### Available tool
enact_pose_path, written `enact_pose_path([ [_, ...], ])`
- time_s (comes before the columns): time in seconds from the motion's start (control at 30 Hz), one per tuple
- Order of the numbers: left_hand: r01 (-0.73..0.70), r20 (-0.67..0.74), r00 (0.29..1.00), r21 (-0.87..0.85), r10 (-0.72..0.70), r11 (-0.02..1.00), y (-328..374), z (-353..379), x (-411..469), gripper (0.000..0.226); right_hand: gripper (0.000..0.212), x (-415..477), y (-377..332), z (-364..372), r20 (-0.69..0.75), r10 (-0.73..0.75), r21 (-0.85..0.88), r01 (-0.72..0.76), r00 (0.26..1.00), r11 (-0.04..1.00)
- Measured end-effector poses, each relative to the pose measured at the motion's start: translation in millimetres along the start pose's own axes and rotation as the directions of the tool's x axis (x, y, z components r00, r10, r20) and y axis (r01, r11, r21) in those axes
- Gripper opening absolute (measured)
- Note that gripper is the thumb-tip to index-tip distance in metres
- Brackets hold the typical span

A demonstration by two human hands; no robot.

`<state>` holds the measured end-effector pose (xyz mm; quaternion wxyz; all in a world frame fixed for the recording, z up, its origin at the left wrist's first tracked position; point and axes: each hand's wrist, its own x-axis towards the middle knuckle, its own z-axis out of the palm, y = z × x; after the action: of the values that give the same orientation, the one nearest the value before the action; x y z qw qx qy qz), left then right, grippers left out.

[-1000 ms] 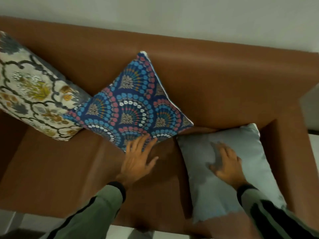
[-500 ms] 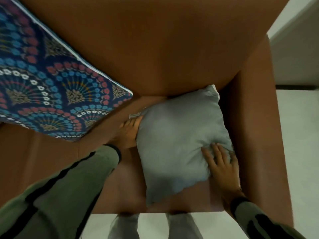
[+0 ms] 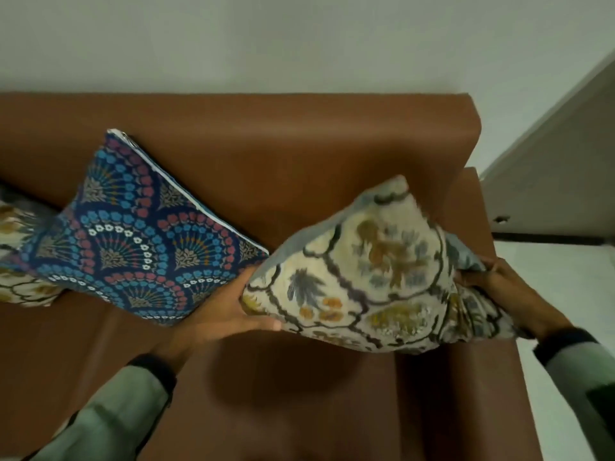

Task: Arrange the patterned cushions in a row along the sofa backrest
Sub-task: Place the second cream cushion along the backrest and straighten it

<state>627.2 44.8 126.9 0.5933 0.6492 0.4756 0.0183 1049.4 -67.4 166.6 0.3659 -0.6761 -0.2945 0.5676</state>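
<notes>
Both my hands hold a cream floral cushion (image 3: 369, 271) with a grey back, tilted in the air above the right end of the brown sofa seat (image 3: 293, 394). My left hand (image 3: 229, 314) grips its lower left corner. At its right edge my right hand (image 3: 499, 287) clutches bunched fabric. A blue fan-patterned cushion (image 3: 133, 237) leans corner-up against the backrest (image 3: 299, 144) just left of it. Another cream floral cushion (image 3: 16, 261) shows partly at the far left, behind the blue one.
The sofa's right armrest (image 3: 476, 234) stands directly behind and under the held cushion. A white wall rises behind the backrest. At the right are a door (image 3: 559, 161) and pale floor tiles (image 3: 565, 294).
The grey cushion that lay flat on the seat is lifted and turned over, its cream floral face now toward me. Both hands moved from pressing on it to gripping its ends.
</notes>
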Motion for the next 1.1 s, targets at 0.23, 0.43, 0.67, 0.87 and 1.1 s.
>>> enact_pose_path([
  [0.23,0.031,-0.098,0.995,0.252,-0.007,0.967,17.6,-23.8,75.8,0.098,0.067,73.3,19.1,-7.4,0.04,-0.058,-0.217,0.065,0.998,0.974],
  [0.43,0.01,-0.114,0.992,0.547,0.062,0.837,-3.5,9.4,94.8,0.082,0.087,74.9,23.3,39.5,0.0,-0.04,-0.344,0.037,0.999,0.938],
  [0.67,-0.182,-0.296,0.829,0.658,0.474,0.731,-3.0,1.6,78.2,0.068,0.063,58.5,15.3,34.3,-0.167,-0.268,-0.218,0.229,0.949,0.949],
  [0.87,-0.136,-0.345,0.814,0.668,0.467,0.731,3.0,-2.4,96.3,0.069,0.081,66.6,6.0,33.4,-0.198,-0.233,-0.227,0.187,0.952,0.956],
  [1.1,-0.082,-0.323,0.833,0.731,0.45,0.677,-10.6,-48.4,71.6,0.093,0.082,46.1,-3.0,60.8,-0.413,-0.646,-0.656,0.282,0.642,0.7],
])
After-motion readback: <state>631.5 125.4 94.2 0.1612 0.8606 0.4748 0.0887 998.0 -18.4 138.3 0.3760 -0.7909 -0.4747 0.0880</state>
